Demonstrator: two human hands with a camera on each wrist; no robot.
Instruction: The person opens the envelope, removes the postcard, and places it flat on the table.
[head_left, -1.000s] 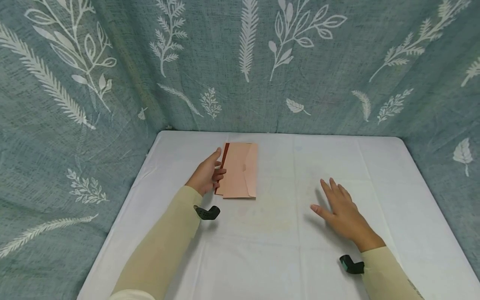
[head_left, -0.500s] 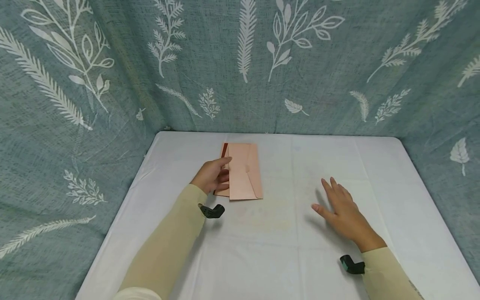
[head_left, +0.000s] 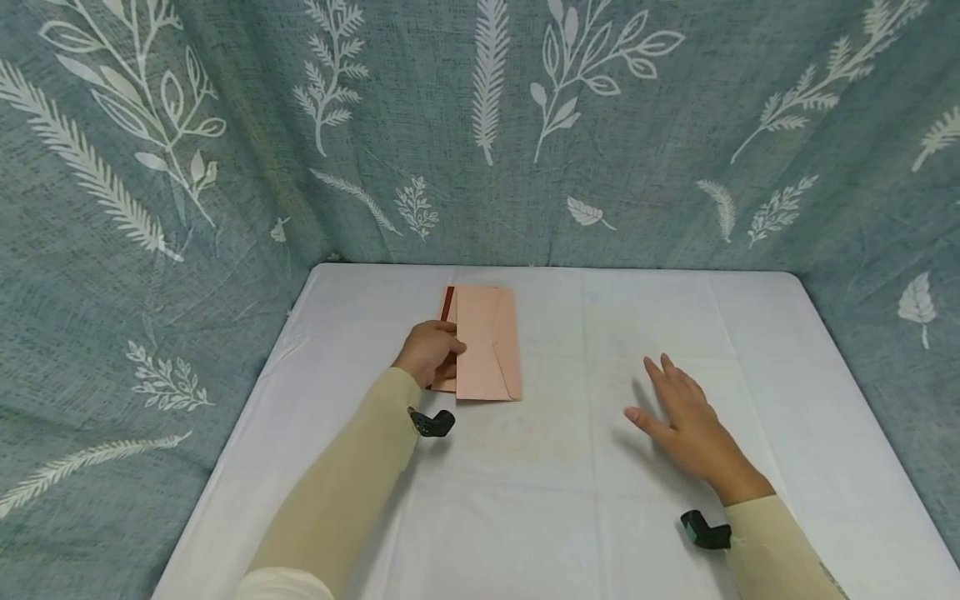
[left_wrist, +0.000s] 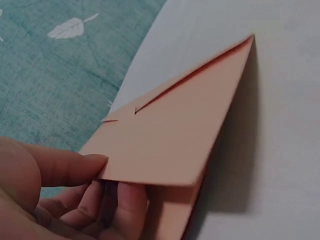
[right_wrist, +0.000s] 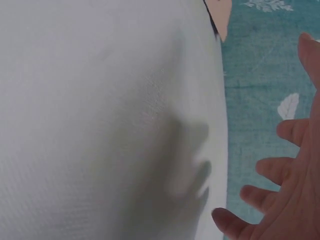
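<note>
A peach paper envelope [head_left: 483,358] lies over a second peach envelope [head_left: 445,386], whose left side sticks out with a dark red strip along it. My left hand [head_left: 429,352] pinches the upper envelope's left edge, thumb on top and fingers curled beneath. In the left wrist view this upper envelope [left_wrist: 155,145] is tilted, its held edge lifted off the lower envelope [left_wrist: 167,210]. Well to the right, my right hand [head_left: 678,429] hovers over the table with fingers spread and holds nothing. Its shadow falls on the cloth.
A white cloth covers the table [head_left: 525,517]. Behind it and along both sides hangs a green curtain [head_left: 450,125] with white leaf prints. Each wrist carries a small black camera, one [head_left: 432,423] on the left and one [head_left: 705,531] on the right.
My left hand has moved from the envelopes' left edge onto the upper one and now pinches it. That envelope has shifted slightly right, baring more of the lower one. The right hand stays put.
</note>
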